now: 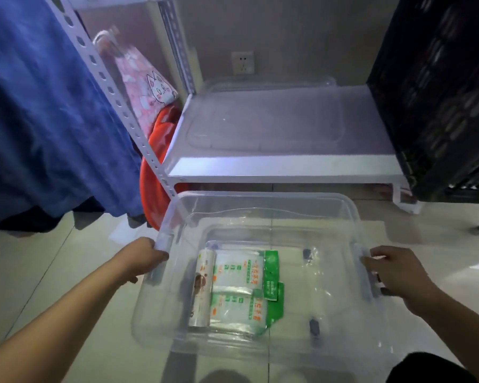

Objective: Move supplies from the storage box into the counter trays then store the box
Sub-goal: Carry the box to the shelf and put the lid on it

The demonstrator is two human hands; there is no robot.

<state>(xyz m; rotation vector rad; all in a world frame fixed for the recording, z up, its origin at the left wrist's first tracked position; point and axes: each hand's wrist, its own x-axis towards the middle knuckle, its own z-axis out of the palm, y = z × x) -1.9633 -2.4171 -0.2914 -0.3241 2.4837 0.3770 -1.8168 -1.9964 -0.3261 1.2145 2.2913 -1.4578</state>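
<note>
A clear plastic storage box point(260, 200) hangs just above the tiled floor in front of a low white shelf. My left hand point(145, 257) grips its left rim handle, and my right hand point(393, 272) grips the right one. Inside lie green-and-white supply packets point(237, 272) and a white roll point(202, 288), at the left of the box's bottom. The box's clear lid point(266, 117) lies flat on the shelf behind.
The white metal shelf point(282, 165) stands ahead, its slotted upright point(116, 98) slanting at the left. A black crate point(437, 95) fills the right side. Blue cloth point(39, 106), a pink patterned bag point(141, 87) and a red basin point(152, 175) crowd the left.
</note>
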